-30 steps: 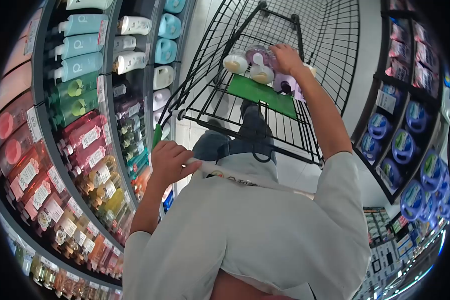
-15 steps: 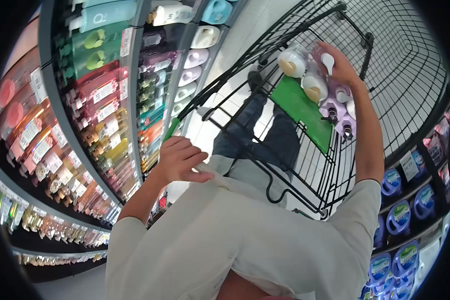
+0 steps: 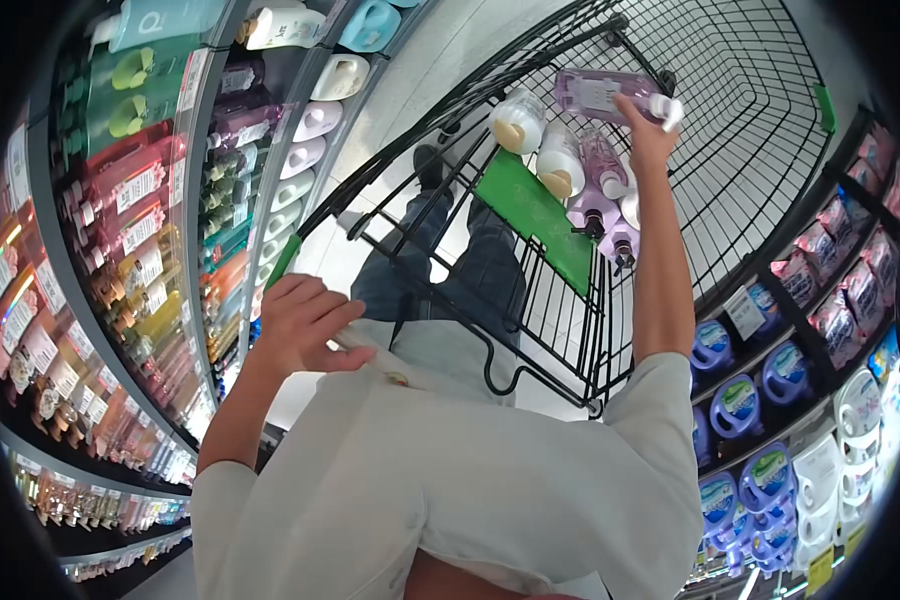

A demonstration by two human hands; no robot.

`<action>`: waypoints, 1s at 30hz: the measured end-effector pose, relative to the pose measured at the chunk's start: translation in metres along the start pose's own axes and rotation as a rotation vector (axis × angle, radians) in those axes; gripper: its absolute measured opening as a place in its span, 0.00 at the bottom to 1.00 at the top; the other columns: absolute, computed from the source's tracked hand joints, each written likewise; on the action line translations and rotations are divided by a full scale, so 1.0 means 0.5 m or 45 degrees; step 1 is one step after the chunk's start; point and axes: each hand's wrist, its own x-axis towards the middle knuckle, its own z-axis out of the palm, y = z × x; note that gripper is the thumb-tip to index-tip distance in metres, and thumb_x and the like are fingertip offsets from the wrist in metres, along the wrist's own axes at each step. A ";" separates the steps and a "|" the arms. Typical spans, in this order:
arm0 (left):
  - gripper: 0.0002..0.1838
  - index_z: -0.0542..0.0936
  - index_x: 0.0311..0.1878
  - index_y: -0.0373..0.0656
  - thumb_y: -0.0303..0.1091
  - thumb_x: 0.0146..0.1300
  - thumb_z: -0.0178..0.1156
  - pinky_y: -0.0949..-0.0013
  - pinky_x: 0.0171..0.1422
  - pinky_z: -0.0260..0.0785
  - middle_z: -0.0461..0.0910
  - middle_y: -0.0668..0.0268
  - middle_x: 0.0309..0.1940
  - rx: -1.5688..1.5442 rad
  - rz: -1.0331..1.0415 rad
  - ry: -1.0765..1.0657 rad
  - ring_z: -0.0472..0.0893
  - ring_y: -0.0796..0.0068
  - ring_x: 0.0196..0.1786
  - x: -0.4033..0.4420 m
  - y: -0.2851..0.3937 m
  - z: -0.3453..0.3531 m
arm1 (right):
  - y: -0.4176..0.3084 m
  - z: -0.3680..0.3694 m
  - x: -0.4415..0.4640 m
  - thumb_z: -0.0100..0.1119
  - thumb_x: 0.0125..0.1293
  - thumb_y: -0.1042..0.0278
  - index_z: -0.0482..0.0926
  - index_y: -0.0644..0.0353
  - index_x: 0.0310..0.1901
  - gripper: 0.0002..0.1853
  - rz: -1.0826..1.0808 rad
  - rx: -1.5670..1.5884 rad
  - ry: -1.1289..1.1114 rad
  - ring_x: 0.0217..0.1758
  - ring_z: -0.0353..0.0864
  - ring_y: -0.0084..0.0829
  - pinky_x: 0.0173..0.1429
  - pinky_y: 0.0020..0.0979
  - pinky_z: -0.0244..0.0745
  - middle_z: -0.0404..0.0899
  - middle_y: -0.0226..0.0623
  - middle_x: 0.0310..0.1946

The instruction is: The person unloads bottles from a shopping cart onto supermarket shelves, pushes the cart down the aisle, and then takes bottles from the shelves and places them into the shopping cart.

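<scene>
In my right hand [image 3: 650,135] is a clear purple bottle [image 3: 595,92] with a white cap, lying nearly sideways above the cart basket; my fingers are wrapped near its capped end. Just below it, several bottles stand in the cart: two white bottles with tan caps [image 3: 560,165], a purple bottle with a white cap [image 3: 602,160] and purple pump bottles with dark tops [image 3: 590,218]. My left hand [image 3: 310,325] is curled over the handle of the shopping cart [image 3: 420,262], beside its green end [image 3: 285,260]. The bar under my palm is mostly hidden.
Shelves of coloured bottles [image 3: 140,190] line the left side. On the right, shelves hold blue-purple detergent jugs [image 3: 738,405], pink packs [image 3: 838,325] and white jugs [image 3: 818,480]. A green panel [image 3: 535,222] lies on the cart's near part. My legs [image 3: 410,250] show through the wire.
My right hand has raised the purple bottle from among the others and turned it sideways. My left hand stays at the handle. The whole view has shifted, with more right-hand shelving showing.
</scene>
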 end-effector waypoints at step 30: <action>0.38 0.80 0.59 0.36 0.31 0.40 0.84 0.51 0.64 0.79 0.86 0.53 0.52 -0.143 -0.130 0.865 0.86 0.51 0.56 -0.106 -0.346 -0.138 | -0.562 0.345 -0.714 0.76 0.54 0.73 0.71 0.64 0.69 0.39 -0.796 -0.253 -0.854 0.68 0.74 0.51 0.71 0.48 0.64 0.78 0.47 0.65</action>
